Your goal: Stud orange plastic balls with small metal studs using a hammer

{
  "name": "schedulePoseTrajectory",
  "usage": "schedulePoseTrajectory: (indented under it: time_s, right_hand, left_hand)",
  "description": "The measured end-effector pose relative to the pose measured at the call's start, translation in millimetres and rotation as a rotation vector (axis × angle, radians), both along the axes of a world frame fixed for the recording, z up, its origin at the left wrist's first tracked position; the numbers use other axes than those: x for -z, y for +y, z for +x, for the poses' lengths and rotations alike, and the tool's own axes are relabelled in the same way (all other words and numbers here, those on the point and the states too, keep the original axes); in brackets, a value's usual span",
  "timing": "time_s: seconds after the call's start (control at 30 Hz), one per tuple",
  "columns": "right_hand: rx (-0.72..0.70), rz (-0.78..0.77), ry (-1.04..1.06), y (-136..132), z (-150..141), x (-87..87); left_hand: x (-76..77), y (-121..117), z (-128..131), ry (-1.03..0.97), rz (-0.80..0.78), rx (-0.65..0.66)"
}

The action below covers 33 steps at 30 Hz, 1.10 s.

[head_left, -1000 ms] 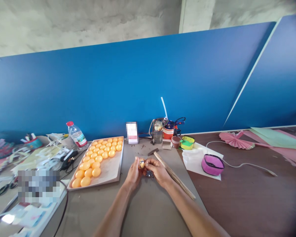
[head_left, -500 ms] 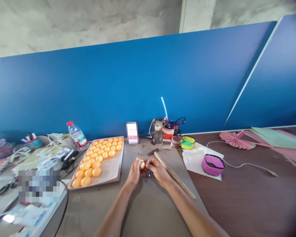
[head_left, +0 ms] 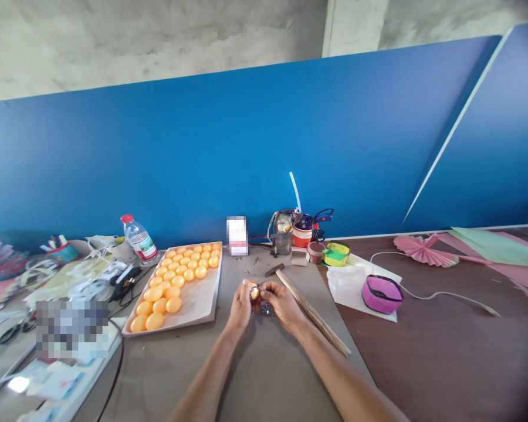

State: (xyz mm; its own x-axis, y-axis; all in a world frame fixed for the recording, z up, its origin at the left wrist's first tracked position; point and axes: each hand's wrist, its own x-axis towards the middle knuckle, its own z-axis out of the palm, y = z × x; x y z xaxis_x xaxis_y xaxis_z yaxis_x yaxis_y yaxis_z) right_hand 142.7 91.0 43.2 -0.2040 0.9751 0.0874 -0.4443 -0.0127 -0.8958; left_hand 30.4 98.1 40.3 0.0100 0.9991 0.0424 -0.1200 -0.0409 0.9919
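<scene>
My left hand [head_left: 240, 306] and my right hand [head_left: 278, 300] meet over the grey table, fingers pinched together on a small orange ball [head_left: 254, 291] held between them. A small dark, shiny object [head_left: 266, 309] lies on the table just below the hands. To the left stands a pale tray [head_left: 202, 302] with several orange balls [head_left: 176, 278] in rows. A hammer with a long wooden handle [head_left: 310, 313] lies just right of my right hand.
A water bottle [head_left: 137, 239] stands behind the tray. Cups, jars and a glue gun [head_left: 301, 231] crowd the blue wall. A pink pouch [head_left: 382, 293] rests on white paper, with a white cord [head_left: 440, 293] beside it. Pink paper fans [head_left: 422, 249] lie far right; scissors and cables clutter the left.
Both hands stay together on the orange ball with only small finger movements. The view has shifted slightly.
</scene>
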Motion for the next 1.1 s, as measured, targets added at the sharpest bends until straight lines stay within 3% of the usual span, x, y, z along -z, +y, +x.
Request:
schedulePoseTrajectory:
  time_s: [0.6,0.77,0.83,0.97,1.03,1.1]
  right_hand:
    - [0.045,0.021,-0.045,1,-3,10.7]
    - [0.104,-0.025,-0.034,7,1,14.7]
    - [0.241,0.020,-0.169,13,11,17.3]
    - [0.667,0.216,-0.789,21,39,22.7]
    - [0.731,0.231,-1.128,21,48,24.0]
    - [0.679,0.160,-1.403,19,52,23.9]
  left_hand:
    - [5.8,1,-2,0.058,0.036,-0.012]
    - [5.8,2,2,-0.160,-0.068,0.085]
    - [2.2,2,3,-0.282,-0.124,0.125]
    - [-6.7,2,0,-0.457,-0.205,0.171]
    - [-9.6,2,-3,-0.521,-0.225,0.201]
    - [-10.9,2,-6,-0.576,-0.238,0.233]
